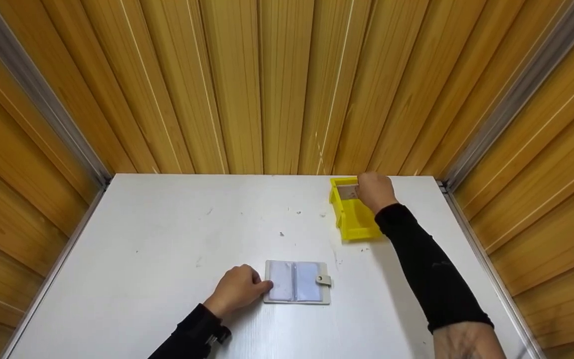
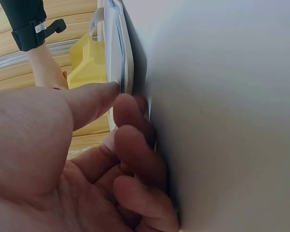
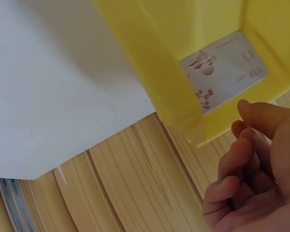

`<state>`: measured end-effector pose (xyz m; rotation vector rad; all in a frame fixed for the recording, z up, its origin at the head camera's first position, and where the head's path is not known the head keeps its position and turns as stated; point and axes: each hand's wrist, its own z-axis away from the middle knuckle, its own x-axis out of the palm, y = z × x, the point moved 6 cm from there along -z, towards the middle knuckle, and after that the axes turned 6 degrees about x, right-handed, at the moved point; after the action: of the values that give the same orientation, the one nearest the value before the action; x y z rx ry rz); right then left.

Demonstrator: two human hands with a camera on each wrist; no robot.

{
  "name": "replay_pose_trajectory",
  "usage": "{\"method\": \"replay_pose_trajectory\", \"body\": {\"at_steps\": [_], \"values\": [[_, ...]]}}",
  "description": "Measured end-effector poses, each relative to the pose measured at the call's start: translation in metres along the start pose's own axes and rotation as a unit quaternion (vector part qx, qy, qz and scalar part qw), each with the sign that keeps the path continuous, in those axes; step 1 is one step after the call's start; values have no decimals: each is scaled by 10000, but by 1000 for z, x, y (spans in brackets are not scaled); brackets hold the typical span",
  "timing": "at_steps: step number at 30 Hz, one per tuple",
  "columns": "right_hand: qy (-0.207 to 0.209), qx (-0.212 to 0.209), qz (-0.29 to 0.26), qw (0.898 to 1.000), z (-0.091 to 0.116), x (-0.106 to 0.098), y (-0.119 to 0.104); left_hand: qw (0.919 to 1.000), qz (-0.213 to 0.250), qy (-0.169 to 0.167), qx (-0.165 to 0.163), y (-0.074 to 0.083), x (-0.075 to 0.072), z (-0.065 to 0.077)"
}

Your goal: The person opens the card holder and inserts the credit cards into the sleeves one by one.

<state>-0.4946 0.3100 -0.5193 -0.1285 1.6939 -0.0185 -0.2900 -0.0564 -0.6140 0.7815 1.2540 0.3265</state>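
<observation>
White table point(image 1: 167, 219): scuffs, dark specks point(image 1: 281, 234) around mid-table. Bin point(image 1: 359, 233), yellow, far right by far edge. Wallet point(image 1: 308, 288), spread open, near middle, clasp right

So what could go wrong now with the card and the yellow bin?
The card might slip: it's in the bin and doesn't look gripped. The right hand is so close to the bin that it could bump it. And the open holder might slide or flip shut, since the left hand holds it only at one side.
</observation>
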Motion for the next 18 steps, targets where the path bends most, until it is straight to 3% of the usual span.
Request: {"method": "replay_pose_trajectory", "body": {"at_steps": [9,18], "values": [[124,42,331,9994,-7,11,6,9999,-12,35,97,4,-4,4],[60,89,331,9994,-12,18,9,9999,10,97,125,2,-2,3]]}}
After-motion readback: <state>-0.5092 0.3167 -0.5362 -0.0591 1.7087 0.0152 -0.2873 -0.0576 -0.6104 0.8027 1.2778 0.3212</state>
